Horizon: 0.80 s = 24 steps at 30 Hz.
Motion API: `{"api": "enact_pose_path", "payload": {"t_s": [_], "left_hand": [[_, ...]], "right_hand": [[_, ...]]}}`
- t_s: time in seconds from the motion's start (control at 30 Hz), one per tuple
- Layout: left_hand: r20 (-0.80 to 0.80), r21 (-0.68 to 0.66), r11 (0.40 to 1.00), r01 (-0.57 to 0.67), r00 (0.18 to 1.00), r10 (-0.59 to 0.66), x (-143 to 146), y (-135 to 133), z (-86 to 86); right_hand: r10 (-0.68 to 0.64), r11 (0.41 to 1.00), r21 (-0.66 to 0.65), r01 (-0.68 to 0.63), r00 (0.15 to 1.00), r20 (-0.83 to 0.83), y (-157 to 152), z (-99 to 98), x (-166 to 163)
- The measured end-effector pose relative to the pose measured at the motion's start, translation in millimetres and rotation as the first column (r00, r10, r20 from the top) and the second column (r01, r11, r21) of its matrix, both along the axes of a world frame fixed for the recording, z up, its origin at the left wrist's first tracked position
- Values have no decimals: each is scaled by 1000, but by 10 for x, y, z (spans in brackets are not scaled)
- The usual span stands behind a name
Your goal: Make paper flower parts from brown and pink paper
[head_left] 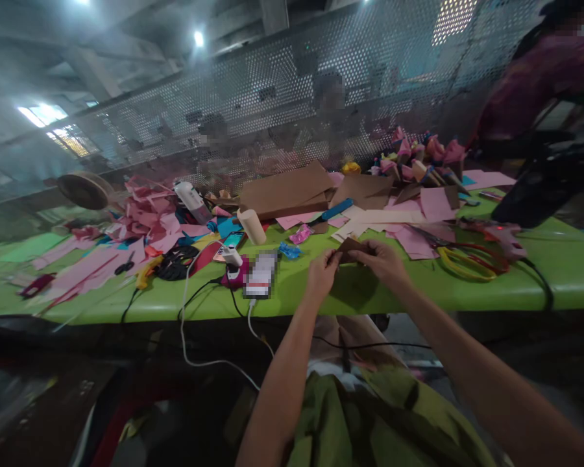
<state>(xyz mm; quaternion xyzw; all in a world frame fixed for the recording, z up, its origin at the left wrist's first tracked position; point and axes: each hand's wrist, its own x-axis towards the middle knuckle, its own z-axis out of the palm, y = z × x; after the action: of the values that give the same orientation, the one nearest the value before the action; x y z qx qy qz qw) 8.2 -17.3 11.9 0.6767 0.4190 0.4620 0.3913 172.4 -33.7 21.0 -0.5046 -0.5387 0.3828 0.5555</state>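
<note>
Both my hands are raised just above the green table (467,285) and pinch a small piece of brown paper (350,249) between them. My left hand (322,272) grips its left end with fingers closed. My right hand (382,259) holds the right end, fingers curled over it. In front of the paper lie cream and pink paper sheets (370,224) and a blue cutter (337,209).
Pink paper scraps (146,220), brown cardboard sheets (287,191), a cream roll (252,226), phones on charging cables (259,275), a glue gun (503,237), yellow and red rings (470,263) and finished paper cones (418,162) cover the table. A person (540,84) stands at the far right; perforated mesh backs the table.
</note>
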Motion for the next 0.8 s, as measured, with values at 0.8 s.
{"api": "enact_pose_path", "payload": {"t_s": [0.8], "left_hand": [[125,72,981,-179,978,169,33,-81,70]], "right_hand": [[133,991,26,-130,981,-141,75,-87,-103]]}}
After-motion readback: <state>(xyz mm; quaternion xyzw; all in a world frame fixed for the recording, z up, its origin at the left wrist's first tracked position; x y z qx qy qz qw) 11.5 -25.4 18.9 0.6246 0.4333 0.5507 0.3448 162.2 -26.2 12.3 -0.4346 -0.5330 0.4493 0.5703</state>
